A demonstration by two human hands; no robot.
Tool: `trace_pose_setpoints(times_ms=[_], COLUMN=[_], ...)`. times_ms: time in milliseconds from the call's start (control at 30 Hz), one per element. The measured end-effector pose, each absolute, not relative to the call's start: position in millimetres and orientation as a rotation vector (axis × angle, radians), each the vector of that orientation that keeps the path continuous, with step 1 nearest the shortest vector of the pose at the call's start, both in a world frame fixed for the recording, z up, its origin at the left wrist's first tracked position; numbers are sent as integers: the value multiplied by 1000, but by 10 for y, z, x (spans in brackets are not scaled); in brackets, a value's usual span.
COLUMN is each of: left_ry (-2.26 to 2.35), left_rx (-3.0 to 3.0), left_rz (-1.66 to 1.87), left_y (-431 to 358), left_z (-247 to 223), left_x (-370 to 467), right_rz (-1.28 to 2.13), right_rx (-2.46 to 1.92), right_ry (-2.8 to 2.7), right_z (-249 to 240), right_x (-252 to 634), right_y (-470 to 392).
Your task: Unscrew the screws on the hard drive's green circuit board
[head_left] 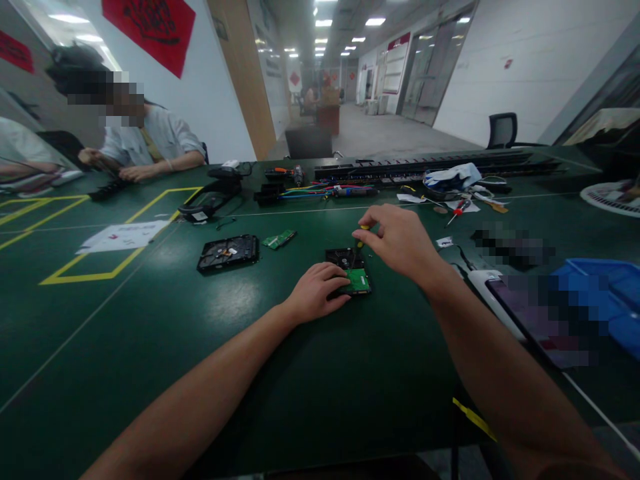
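Observation:
A black hard drive with a green circuit board [359, 281] lies on the green table [240, 380] in front of me. My left hand [320, 291] rests on the drive's left side, fingers spread over the board's edge. Above the drive's far right side, my right hand [395, 239] pinches a small screwdriver with a yellow handle [364, 228]; its thin shaft points down at the drive. To the left lie a second black drive [229, 253] and a loose green circuit board [280, 239].
A tablet [533, 320] and a blue tray [600, 293] are at the right. Cables [320, 192], an orange-handled tool [281, 173] and a red screwdriver [457, 212] lie farther back. A person [150, 143] works at the far left beside a paper sheet [123, 236].

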State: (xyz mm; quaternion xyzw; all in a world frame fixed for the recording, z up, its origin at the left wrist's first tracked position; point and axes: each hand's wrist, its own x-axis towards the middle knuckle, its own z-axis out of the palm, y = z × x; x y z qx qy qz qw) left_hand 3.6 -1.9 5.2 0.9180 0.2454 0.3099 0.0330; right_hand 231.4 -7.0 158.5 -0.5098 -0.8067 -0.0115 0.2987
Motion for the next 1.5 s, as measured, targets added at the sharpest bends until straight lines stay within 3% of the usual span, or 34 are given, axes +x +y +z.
trace_pose_setpoints(times_ms=[1200, 1500], left_ry=[777, 781], left_rx=[2817, 2821], left_rz=[933, 943], left_y=[-9, -10], left_z=[35, 38], left_x=[30, 39], right_rz=[70, -46], right_rx=[-1319, -1346], right_ry=[-2148, -2146], right_z=[1562, 1544], right_x=[2331, 2337], right_y=[-74, -32])
